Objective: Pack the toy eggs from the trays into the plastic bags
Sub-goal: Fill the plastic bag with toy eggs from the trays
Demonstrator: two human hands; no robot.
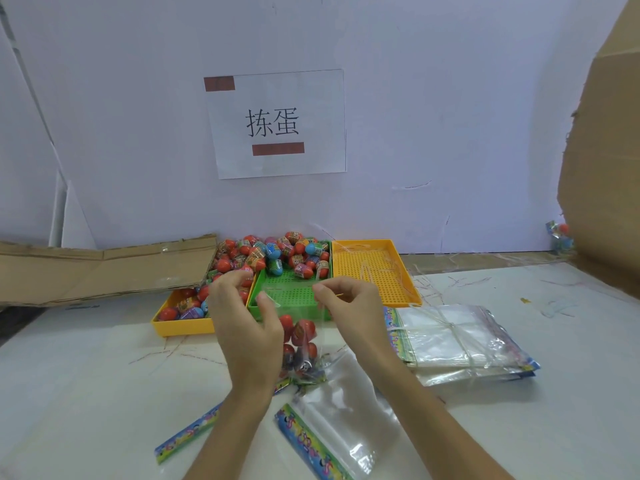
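Nearest my camera, an empty plastic bag (346,420) lies flat on the white tabletop (104,375) between my forearms.

From largest to smallest: three trays sit by the wall, a yellow tray (375,271) holding only loose strands, a green tray (294,292) and another yellow one (180,325) heaped with toy eggs (273,252); a tied stack of bags (457,337) lies at right. My left hand (242,327) and right hand (349,306) each pinch the top edge of a clear bag (301,344) in thumb and fingers, red eggs (304,332) showing inside it.
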